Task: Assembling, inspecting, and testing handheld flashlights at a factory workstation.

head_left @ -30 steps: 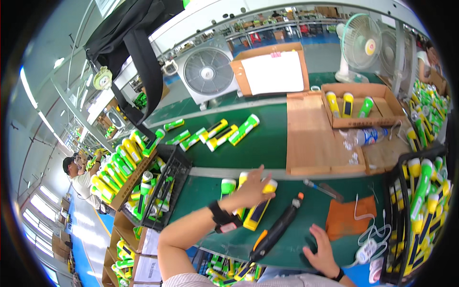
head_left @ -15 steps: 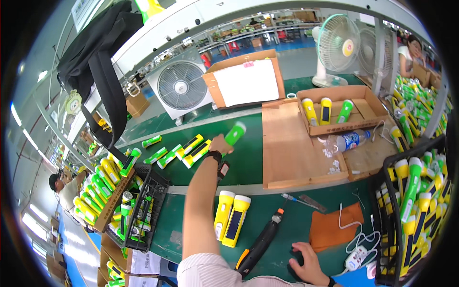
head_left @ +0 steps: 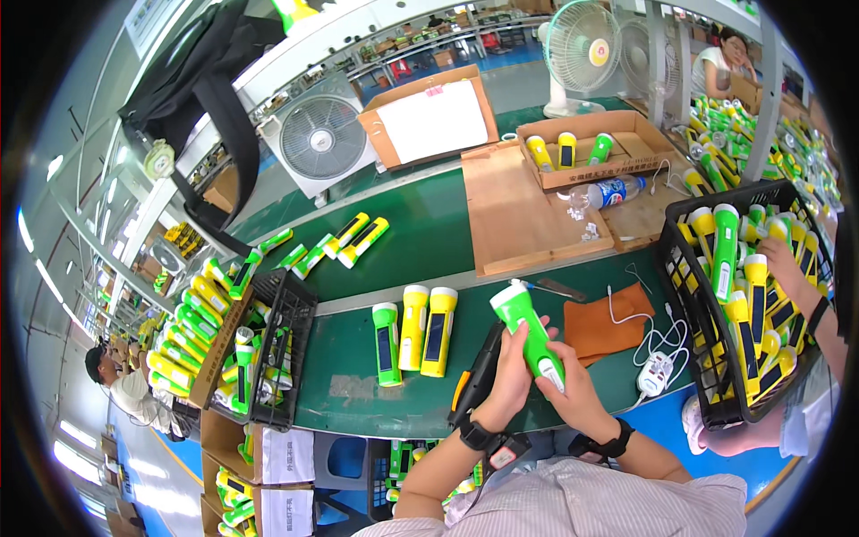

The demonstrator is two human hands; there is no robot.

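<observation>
Both my hands hold a green flashlight (head_left: 533, 343) with a white head, tilted over the near green bench. My left hand (head_left: 506, 379) wraps its left side, and my right hand (head_left: 575, 391) grips its lower end from the right. To their left lie a green flashlight (head_left: 386, 345) with a dark panel, a yellow flashlight (head_left: 412, 328) and a yellow flashlight with a dark panel (head_left: 438, 332), side by side. Close by my left hand is a black electric screwdriver (head_left: 476, 376), its upper part partly hidden.
Black crates (head_left: 286, 340) (head_left: 684, 309) of flashlights flank the bench; a co-worker's hand (head_left: 784, 267) reaches into the right one. An orange cloth (head_left: 601, 324) and a white cable lie right of my hands. Beyond are a wooden board (head_left: 506, 215), carton tray (head_left: 573, 179), bottle (head_left: 616, 191) and fans.
My left hand has come back from the far strip, and my right has risen to join it on a green flashlight. Another green flashlight now lies beside the yellow ones. The view has shifted.
</observation>
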